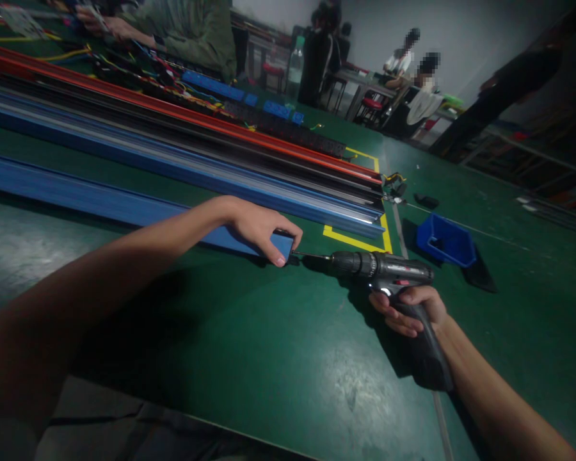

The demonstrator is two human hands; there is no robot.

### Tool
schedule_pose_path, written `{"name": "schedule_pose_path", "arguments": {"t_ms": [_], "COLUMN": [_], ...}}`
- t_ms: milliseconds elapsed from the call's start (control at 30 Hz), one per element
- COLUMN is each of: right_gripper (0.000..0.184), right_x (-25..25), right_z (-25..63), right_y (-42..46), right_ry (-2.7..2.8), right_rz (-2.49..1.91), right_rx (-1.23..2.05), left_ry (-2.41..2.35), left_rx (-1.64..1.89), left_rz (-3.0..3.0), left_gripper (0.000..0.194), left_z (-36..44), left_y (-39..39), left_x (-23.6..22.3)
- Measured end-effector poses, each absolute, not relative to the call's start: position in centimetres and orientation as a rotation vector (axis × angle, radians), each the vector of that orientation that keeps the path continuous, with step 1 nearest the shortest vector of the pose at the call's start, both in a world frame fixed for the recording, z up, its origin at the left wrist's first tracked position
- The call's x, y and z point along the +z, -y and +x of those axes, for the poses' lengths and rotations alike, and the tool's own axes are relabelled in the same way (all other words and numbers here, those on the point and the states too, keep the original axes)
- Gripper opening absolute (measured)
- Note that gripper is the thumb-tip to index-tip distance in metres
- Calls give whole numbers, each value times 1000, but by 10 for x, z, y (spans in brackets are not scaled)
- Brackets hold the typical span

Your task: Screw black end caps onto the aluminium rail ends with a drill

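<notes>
My left hand is closed over the right end of a long blue profile lying on the green table, thumb on the near side and fingers over the far side. My right hand grips the handle of a dark cordless drill, held level and pointing left. Its thin bit reaches to the end of the blue profile, by my left fingertips. Whether the tip touches a screw there is too small to tell.
Behind lie long blue rails and red rails beside yellow tape. To the right stands a blue bin, with small dark parts near it. Across the table a person in a green sleeve handles wires; a bottle stands nearby.
</notes>
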State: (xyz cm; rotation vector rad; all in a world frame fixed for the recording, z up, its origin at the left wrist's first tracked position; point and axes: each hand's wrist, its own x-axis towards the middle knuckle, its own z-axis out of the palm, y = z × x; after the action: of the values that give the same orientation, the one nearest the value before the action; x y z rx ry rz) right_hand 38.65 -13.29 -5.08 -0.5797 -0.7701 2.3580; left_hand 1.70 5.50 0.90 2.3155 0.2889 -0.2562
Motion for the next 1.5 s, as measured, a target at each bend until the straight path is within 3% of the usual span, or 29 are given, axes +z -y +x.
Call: {"name": "schedule_pose_path", "arguments": {"t_ms": [233, 1500], "right_gripper": [29, 32], "right_x": [-49, -53], "right_z": [384, 385], "right_y": [131, 130], "right_ry": [767, 772], "right_rz": [-532, -521], "right_rx": [2371, 2355], "left_ry": [-292, -309], "left_rx": [-251, -270], "left_rz": [2310, 2354], "left_gripper": [48, 49], "left_z": [17, 17], "left_y": [-55, -54], "left_x": [9, 11]}}
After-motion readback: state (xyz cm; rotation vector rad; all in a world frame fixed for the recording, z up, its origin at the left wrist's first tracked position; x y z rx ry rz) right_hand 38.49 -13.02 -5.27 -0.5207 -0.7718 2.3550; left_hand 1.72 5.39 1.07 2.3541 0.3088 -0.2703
